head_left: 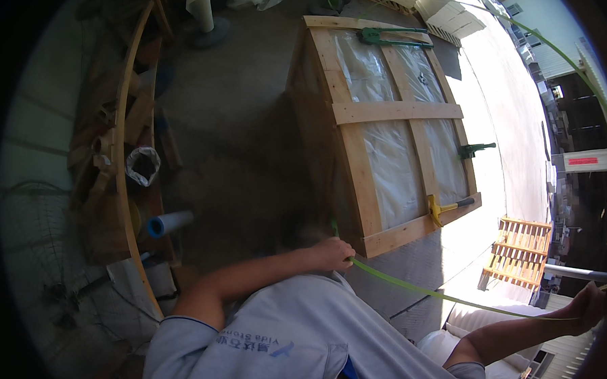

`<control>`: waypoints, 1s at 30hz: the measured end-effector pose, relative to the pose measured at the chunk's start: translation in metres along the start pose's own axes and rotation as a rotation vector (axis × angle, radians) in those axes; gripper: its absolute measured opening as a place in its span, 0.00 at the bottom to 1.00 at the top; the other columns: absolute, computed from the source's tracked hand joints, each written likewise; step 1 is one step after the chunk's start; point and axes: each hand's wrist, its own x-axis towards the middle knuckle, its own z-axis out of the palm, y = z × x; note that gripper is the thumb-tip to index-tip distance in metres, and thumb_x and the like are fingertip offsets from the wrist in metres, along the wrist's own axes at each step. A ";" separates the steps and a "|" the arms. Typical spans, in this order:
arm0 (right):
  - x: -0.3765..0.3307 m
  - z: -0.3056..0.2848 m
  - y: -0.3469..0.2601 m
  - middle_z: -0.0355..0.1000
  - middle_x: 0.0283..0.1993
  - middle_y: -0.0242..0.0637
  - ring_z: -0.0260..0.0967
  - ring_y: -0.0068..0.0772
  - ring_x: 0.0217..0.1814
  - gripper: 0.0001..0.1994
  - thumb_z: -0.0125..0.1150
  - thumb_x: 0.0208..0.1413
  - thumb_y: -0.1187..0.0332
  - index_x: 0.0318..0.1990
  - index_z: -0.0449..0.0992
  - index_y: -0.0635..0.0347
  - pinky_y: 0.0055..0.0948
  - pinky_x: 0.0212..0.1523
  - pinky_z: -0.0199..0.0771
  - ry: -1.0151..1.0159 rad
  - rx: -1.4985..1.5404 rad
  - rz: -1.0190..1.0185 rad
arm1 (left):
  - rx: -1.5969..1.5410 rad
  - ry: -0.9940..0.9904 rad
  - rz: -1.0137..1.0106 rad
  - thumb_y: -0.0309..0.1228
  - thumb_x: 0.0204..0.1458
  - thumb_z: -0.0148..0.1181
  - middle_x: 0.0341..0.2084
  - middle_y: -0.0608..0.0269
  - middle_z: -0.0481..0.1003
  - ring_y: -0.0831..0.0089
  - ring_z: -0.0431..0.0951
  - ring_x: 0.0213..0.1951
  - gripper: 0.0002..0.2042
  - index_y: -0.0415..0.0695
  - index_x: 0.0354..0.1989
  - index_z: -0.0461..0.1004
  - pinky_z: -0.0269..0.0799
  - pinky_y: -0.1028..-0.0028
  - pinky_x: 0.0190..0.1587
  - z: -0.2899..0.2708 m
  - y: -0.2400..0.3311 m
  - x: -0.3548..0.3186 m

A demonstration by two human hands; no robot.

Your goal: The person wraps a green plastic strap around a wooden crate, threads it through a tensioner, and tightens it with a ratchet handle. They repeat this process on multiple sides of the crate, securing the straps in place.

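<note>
My left hand [335, 254] is closed around a green strapping band [423, 290] beside the near corner of a wooden crate [398, 111]. The band runs in a shallow curve to my right hand [588, 306], stretched far out to the right and closed on it. White plastic wrapping shows between the crate's slats. On the crate's top lie a green two-handled tool [395, 36] at the far end, a small dark green tool [476, 150] at the right edge, and a yellow hammer [440, 209] with a dark handle near the front right corner.
On the left, a long wooden board [121, 130] stands before timber offcuts. A roll with a blue end [157, 227] is beside it. An orange-brown wooden pallet [519, 253] is at the right. Another stretch of green band [554, 46] arcs through the upper right.
</note>
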 end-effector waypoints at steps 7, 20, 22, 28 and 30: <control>-0.073 0.113 0.052 0.62 0.28 0.36 0.63 0.29 0.30 0.15 0.46 0.66 0.62 0.50 0.65 0.66 0.36 0.47 0.61 -0.071 1.757 0.919 | 0.014 0.080 -0.171 0.36 0.51 0.57 0.33 0.56 0.76 0.56 0.76 0.39 0.09 0.43 0.33 0.74 0.71 0.61 0.42 0.028 -0.030 -0.022; -0.380 0.288 -0.035 0.75 0.41 0.39 0.75 0.30 0.40 0.21 0.55 0.62 0.59 0.54 0.69 0.68 0.26 0.42 0.75 -0.952 1.126 1.577 | 0.479 1.042 -0.246 0.34 0.58 0.55 0.25 0.55 0.75 0.53 0.76 0.29 0.09 0.41 0.32 0.74 0.72 0.61 0.30 -0.074 -0.028 0.045; -0.402 0.291 -0.052 0.76 0.39 0.38 0.75 0.29 0.38 0.20 0.57 0.61 0.61 0.52 0.70 0.68 0.25 0.40 0.76 -1.036 1.136 1.562 | 0.395 1.074 -0.331 0.36 0.59 0.53 0.24 0.52 0.75 0.51 0.75 0.27 0.12 0.40 0.30 0.74 0.71 0.58 0.29 -0.076 -0.027 0.048; -0.382 0.303 -0.072 0.77 0.40 0.38 0.75 0.27 0.39 0.18 0.57 0.61 0.65 0.52 0.70 0.69 0.25 0.40 0.74 -1.063 1.173 1.285 | 0.477 0.962 -0.450 0.37 0.60 0.53 0.29 0.51 0.77 0.51 0.78 0.33 0.11 0.41 0.35 0.75 0.74 0.62 0.32 -0.055 -0.009 0.049; -0.358 0.311 -0.077 0.76 0.43 0.39 0.75 0.28 0.41 0.18 0.57 0.61 0.65 0.53 0.70 0.69 0.26 0.42 0.74 -1.043 1.174 1.142 | 0.459 0.915 -0.399 0.37 0.60 0.53 0.30 0.51 0.77 0.51 0.77 0.34 0.11 0.42 0.36 0.75 0.74 0.63 0.33 -0.055 -0.006 0.052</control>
